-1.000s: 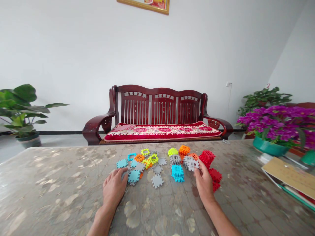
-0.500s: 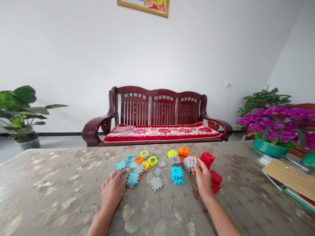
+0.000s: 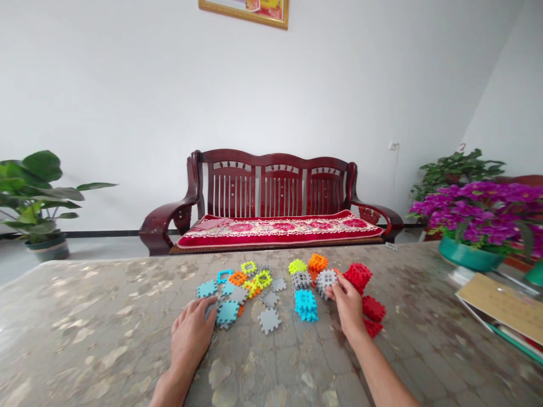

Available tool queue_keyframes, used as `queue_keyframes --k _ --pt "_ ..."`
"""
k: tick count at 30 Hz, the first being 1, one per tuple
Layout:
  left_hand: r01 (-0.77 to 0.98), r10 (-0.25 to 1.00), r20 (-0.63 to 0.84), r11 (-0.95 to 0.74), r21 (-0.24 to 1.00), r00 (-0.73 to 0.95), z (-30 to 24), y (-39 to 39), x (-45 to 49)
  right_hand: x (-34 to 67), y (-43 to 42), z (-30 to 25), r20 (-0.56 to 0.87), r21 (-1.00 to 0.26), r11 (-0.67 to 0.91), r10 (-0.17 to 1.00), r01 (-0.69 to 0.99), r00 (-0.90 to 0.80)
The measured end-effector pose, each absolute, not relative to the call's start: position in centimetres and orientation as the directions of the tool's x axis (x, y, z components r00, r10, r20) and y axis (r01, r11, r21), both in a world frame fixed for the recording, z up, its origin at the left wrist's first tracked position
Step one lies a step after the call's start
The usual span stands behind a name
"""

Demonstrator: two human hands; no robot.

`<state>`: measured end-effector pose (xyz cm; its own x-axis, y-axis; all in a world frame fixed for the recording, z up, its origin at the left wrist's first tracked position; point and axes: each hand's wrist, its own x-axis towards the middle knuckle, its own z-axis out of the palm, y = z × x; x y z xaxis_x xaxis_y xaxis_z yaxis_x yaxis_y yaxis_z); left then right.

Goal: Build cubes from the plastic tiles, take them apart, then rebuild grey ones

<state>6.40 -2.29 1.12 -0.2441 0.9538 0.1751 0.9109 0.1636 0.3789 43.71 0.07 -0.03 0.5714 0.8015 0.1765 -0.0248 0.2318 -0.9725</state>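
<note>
Colourful interlocking plastic tiles lie on a marble-patterned table (image 3: 106, 339). My right hand (image 3: 348, 304) pinches a grey cube of joined tiles (image 3: 326, 281), next to red cubes (image 3: 358, 275) and an orange cube (image 3: 318, 262). A cyan cube (image 3: 306, 303) sits just left of that hand. My left hand (image 3: 190, 337) rests palm down on the table, fingers together, touching a flat blue tile (image 3: 227, 312). Loose flat tiles in grey (image 3: 270, 320), blue, orange and yellow-green (image 3: 263, 278) spread between the hands.
A dark red wooden bench (image 3: 271, 198) with a floral cushion stands behind the table. A teal pot of purple flowers (image 3: 470, 254) and stacked books (image 3: 500, 308) occupy the table's right side. A leafy plant (image 3: 34, 198) stands on the floor at left.
My right hand has lifted the grey cube and carried it slightly back and left, toward the orange and red cubes. My left hand stayed by the blue tile.
</note>
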Motion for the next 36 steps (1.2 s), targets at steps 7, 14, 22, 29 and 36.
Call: queue_keyframes --k 7,14,22,29,36 --pt "0.913 0.958 0.161 0.164 0.375 -0.238 1.1 -2.2 6.3 44.1 0.3 -0.4 0.22 -0.97 0.237 0.788 0.047 0.575" --pt "0.917 0.954 0.181 0.161 0.365 -0.239 1.1 -2.3 6.4 43.4 -0.8 -0.1 0.431 -0.894 0.259 0.718 0.365 0.547" --pt "0.89 0.948 0.197 0.145 0.433 -0.25 1.5 -2.7 6.8 37.8 -4.9 1.4 0.72 -0.628 0.553 0.681 0.548 0.137" --pt "0.863 0.954 0.207 0.087 0.498 -0.215 2.0 -3.2 7.5 35.5 -7.0 1.0 0.644 -0.487 0.694 0.696 0.531 -0.319" --pt "0.69 0.945 0.283 -0.095 0.718 -0.165 0.9 -2.0 7.4 35.9 -6.8 0.6 0.544 -0.472 0.678 0.727 0.564 -0.418"
